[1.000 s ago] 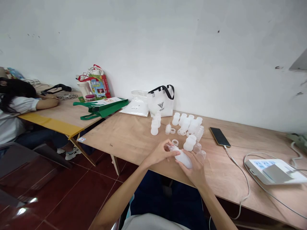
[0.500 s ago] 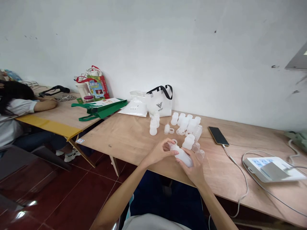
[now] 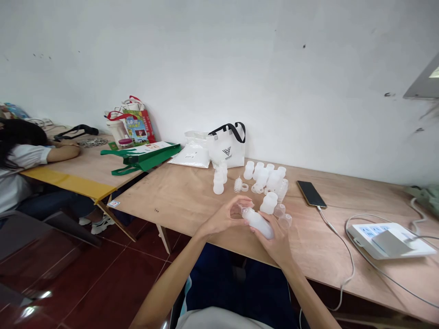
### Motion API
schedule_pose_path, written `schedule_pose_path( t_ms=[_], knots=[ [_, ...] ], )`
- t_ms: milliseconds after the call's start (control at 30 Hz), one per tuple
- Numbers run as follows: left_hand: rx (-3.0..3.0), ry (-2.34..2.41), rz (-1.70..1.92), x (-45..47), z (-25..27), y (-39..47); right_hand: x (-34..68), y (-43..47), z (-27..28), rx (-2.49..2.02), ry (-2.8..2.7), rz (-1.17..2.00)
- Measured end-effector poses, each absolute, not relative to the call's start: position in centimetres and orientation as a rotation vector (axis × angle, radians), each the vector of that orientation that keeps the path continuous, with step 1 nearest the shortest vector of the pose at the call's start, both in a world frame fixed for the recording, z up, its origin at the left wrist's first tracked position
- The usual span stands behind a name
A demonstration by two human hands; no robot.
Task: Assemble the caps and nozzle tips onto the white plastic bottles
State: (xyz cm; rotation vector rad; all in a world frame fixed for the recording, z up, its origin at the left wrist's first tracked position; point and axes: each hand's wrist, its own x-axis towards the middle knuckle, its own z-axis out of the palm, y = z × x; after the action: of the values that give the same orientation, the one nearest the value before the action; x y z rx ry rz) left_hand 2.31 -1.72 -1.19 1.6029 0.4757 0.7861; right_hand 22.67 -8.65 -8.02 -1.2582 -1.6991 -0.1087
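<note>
Left hand: fingers curved narrowly around clear domed plastic tip, contact unclear | white translucent plastic bottle: tilted between both hands' fingers, above brown wooden tabletop | right hand: fingers wrapped round bottle body; steady, gentle hold probably keeps tip aligned

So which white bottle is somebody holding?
The tilted white bottle, gripped by the right hand, with the left hand at its clear top; the other white bottles rest on the table.
</note>
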Motion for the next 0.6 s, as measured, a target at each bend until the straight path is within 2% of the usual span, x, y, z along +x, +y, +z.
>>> schedule_pose_path(
  t_ms=[200,400,600],
  knots=[
    [1.636,0.747,0.777,2.36,-1.2,-1.65,22.68,-8.68,-8.03,-1.259,-1.713,-0.09],
    [1.627,0.539,0.772,1.84,-1.15,-1.29,22.65,-8.63,-7.99,-1.253,-1.699,-0.108],
    [1.61,0.668,0.77,1.92,-1.48,-1.13,22.62,-8.71,-8.05,-1.242,-1.764,-0.114]
  ],
)
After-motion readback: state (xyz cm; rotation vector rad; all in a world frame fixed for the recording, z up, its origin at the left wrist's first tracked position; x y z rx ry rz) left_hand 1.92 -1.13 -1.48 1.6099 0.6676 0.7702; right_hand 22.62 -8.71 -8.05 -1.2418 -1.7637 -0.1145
